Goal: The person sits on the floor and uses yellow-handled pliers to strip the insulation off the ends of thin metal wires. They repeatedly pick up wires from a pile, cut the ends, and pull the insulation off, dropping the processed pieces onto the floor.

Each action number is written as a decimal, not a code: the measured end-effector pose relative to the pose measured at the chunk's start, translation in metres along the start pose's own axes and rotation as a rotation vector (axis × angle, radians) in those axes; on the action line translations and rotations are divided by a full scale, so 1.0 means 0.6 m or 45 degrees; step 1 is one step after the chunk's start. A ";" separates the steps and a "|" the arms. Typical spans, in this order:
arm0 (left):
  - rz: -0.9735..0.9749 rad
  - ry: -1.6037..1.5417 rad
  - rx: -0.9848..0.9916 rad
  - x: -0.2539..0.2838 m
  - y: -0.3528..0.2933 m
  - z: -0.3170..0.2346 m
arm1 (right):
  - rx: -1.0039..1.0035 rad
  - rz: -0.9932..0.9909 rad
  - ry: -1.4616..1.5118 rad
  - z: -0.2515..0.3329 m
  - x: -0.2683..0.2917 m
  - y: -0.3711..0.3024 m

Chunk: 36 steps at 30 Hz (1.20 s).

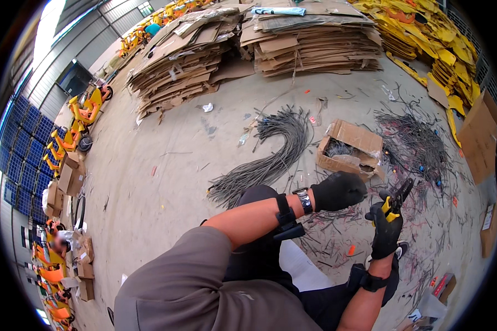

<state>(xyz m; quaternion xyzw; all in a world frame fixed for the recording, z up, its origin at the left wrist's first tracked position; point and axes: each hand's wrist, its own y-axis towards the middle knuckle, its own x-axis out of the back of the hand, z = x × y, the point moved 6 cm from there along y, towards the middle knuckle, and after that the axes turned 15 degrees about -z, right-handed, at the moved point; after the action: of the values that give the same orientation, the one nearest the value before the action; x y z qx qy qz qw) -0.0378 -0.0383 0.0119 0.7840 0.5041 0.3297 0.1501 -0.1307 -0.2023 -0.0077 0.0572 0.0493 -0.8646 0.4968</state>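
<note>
My left hand (338,191), in a black glove with a wristwatch, reaches out toward the open cardboard box (350,149); its fingers are curled and I cannot tell whether anything is in them. My right hand (385,231), also in a black glove, is closed around yellow-and-black pliers (393,203) held upright, jaws pointing up. A long bundle of grey cables (270,157) lies on the concrete floor to the left of the box. A tangle of dark wire pieces (414,143) lies to the right of it.
Stacks of flattened cardboard (309,38) stand at the back, yellow plastic parts (436,38) pile up at the back right. Yellow and orange ride-on toys (83,116) line the left wall. Cardboard boxes (480,132) stand at the right. Wire scraps litter the floor near my knees.
</note>
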 end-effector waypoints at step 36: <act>-0.167 -0.861 0.980 0.015 -0.022 0.055 | 0.040 0.206 -0.709 -0.011 0.018 0.046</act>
<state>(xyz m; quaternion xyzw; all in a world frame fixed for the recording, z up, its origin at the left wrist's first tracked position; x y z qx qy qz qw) -0.0223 -0.0212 -0.0162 0.8120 0.5603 -0.1615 0.0257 -0.1120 -0.2246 -0.0166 -0.1709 -0.1071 -0.8052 0.5576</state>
